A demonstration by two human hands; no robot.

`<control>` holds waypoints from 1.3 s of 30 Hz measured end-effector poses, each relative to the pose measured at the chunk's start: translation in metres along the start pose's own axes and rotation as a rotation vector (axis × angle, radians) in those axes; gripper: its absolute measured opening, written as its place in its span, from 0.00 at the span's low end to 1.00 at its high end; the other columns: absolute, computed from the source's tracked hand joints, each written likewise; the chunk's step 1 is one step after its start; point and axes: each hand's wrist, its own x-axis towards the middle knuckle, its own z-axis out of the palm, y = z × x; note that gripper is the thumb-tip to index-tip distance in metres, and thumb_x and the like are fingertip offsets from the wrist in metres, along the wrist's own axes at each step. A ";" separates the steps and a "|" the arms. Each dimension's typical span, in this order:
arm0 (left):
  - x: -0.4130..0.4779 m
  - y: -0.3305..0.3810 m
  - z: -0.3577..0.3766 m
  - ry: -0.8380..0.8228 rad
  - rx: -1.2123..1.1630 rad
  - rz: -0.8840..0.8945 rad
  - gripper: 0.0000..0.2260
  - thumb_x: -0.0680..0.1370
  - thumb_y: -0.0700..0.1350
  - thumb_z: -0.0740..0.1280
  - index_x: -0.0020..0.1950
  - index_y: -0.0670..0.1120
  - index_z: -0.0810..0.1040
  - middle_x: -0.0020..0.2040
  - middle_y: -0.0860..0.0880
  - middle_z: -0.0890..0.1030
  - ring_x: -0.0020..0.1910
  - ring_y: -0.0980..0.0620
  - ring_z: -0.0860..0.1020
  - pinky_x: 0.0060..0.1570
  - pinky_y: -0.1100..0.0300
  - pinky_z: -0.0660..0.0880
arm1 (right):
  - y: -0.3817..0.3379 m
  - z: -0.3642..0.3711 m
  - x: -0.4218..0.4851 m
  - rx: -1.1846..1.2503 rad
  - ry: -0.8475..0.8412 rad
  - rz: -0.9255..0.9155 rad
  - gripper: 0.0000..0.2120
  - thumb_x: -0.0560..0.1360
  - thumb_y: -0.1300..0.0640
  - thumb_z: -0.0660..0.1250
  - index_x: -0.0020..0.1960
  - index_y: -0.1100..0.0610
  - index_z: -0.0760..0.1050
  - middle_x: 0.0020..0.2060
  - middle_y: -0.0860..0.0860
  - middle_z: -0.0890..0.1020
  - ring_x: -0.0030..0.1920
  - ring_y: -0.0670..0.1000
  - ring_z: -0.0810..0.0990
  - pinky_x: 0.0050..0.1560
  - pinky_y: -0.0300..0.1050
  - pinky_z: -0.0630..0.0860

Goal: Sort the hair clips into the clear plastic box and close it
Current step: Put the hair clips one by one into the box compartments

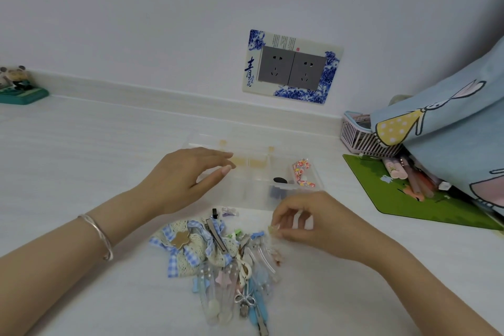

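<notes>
You are working on a pale, faintly grained counter [81,150] that meets a plain white wall, with a low ledge running along the join. On the wall at 12 o'clock sits a double grey socket [291,69] framed by a blue-and-white porcelain-style surround carrying the large character 青; the smaller writing beside it and along its top is too fine to read. At 9 o'clock a small panda figurine [16,84] on a green base is cut off by the frame edge. At 3 o'clock a green mat [395,196] holds pens whose labels cannot be read, behind it a pink slatted basket [360,136], both partly covered by light blue cartoon-print fabric [450,128].

The clear plastic box [253,174] lies open at the centre, its lid laid back toward the wall; its dividers are hard to trace against the counter. A floral clip [301,172] fills the right-hand compartment and a dark oval piece lies beside it.

Your left hand [185,180], a bangle [98,234] on the wrist, hovers over the box's left side with fingers spread and nothing in it. Your right hand [308,221] pinches a small yellowish clip [272,229] between fingertips, just in front of the box. The pile of hair clips [234,267] lies at 6 o'clock, tangled around a blue gingham and lace bow [188,245].
</notes>
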 end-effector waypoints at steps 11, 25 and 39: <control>0.001 -0.002 0.001 -0.002 0.014 0.000 0.22 0.78 0.61 0.48 0.59 0.57 0.78 0.64 0.61 0.76 0.61 0.61 0.74 0.51 0.67 0.67 | -0.009 -0.019 0.021 0.267 0.357 -0.028 0.05 0.69 0.61 0.74 0.38 0.52 0.82 0.36 0.45 0.84 0.37 0.42 0.81 0.42 0.34 0.76; 0.000 0.002 -0.001 -0.005 0.005 -0.001 0.25 0.78 0.61 0.46 0.59 0.55 0.78 0.64 0.58 0.76 0.62 0.59 0.75 0.55 0.66 0.65 | -0.002 0.026 0.026 -0.257 0.011 -0.077 0.10 0.75 0.60 0.66 0.56 0.53 0.81 0.52 0.46 0.84 0.49 0.43 0.80 0.53 0.37 0.77; -0.001 0.001 0.000 0.001 0.006 0.007 0.24 0.78 0.61 0.47 0.59 0.56 0.78 0.64 0.59 0.76 0.62 0.58 0.75 0.54 0.64 0.68 | 0.015 -0.015 0.056 0.077 0.554 0.116 0.04 0.69 0.60 0.74 0.39 0.52 0.81 0.35 0.41 0.83 0.37 0.39 0.81 0.38 0.37 0.77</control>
